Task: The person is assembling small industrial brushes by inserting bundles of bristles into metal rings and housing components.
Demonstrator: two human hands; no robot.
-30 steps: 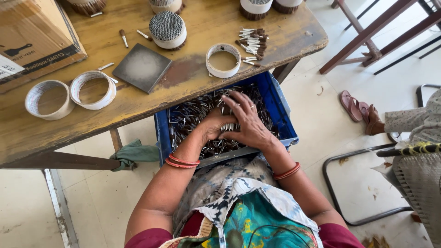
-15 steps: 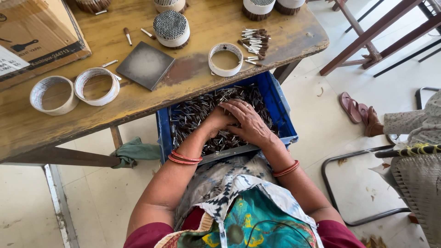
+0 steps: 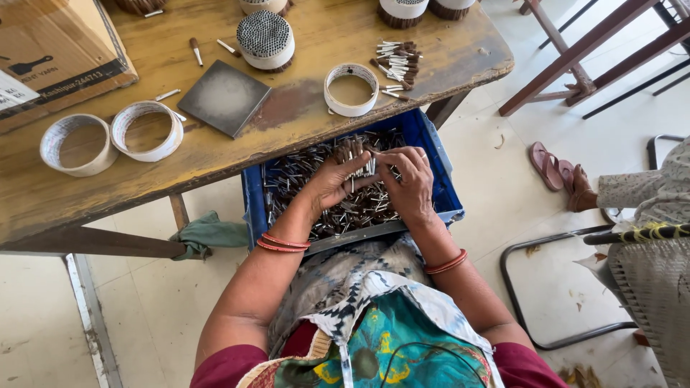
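Both hands work inside the blue crate on the person's lap, below the tabletop edge. Left hand and right hand are pressed together, pinching a bundle of small sticks above the loose pile.

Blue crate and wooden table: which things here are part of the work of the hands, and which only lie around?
In the work:
left hand
right hand
bundle of small sticks held between them
blue crate full of sticks

Lying about:
empty white rings
dark square tile
filled ring
cardboard box
green cloth
sandals
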